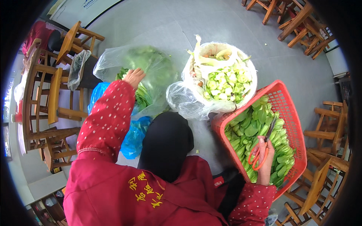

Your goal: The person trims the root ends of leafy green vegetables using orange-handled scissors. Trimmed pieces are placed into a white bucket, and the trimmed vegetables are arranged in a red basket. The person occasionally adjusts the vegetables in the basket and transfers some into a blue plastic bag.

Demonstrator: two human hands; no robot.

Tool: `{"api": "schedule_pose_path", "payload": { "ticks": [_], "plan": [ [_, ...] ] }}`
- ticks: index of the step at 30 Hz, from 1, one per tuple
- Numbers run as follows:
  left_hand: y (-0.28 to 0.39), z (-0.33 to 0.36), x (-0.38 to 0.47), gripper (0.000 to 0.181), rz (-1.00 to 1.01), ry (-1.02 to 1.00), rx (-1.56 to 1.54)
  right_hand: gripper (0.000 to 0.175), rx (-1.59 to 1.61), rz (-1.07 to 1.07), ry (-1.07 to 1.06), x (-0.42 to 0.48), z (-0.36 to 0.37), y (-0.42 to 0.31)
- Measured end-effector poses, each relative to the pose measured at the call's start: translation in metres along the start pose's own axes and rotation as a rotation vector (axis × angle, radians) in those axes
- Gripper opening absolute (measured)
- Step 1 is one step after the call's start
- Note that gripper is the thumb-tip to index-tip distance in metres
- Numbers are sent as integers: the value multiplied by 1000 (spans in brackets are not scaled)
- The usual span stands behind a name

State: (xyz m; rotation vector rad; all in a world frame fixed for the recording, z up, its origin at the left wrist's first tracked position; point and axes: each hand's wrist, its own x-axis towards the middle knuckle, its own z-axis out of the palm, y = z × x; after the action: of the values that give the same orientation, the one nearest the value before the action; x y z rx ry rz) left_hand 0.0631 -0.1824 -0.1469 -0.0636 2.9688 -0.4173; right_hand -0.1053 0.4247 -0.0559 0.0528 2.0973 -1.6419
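My left hand (134,76) reaches over the mouth of a clear plastic bag (111,63) full of leafy greens. Its fingers rest against the bag and the leaves; their undersides are hidden. Green stalks (143,97) show below that hand. My right hand (265,159) holds scissors (256,161) by their orange handles, the dark blades pointing away from me. It is above a red plastic basket (298,141) heaped with bok choy (254,127). Between the hands stands a white-lined bin (253,82) with cut bok choy bases (224,84) and vegetable scraps (217,56).
Blue plastic bags (133,141) lie beside my black-clad knee (167,144). A clear bag (185,99) hangs against the bin. Wooden chairs (56,96) and a lined dark bin (87,70) stand left, with more wooden stools (325,124) right. Another person (36,36) is at the upper left.
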Motion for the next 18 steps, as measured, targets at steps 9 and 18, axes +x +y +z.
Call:
{"api": "schedule_pose_path", "payload": {
  "ticks": [9, 18],
  "plan": [
    [-48, 46, -95, 36, -790, -150, -525, 26, -8, 20, -9, 9, 0, 4],
    [25, -43, 41, 84, -943, 305, -2001, 28, 8, 9, -13, 5, 5, -5]
  ]
}}
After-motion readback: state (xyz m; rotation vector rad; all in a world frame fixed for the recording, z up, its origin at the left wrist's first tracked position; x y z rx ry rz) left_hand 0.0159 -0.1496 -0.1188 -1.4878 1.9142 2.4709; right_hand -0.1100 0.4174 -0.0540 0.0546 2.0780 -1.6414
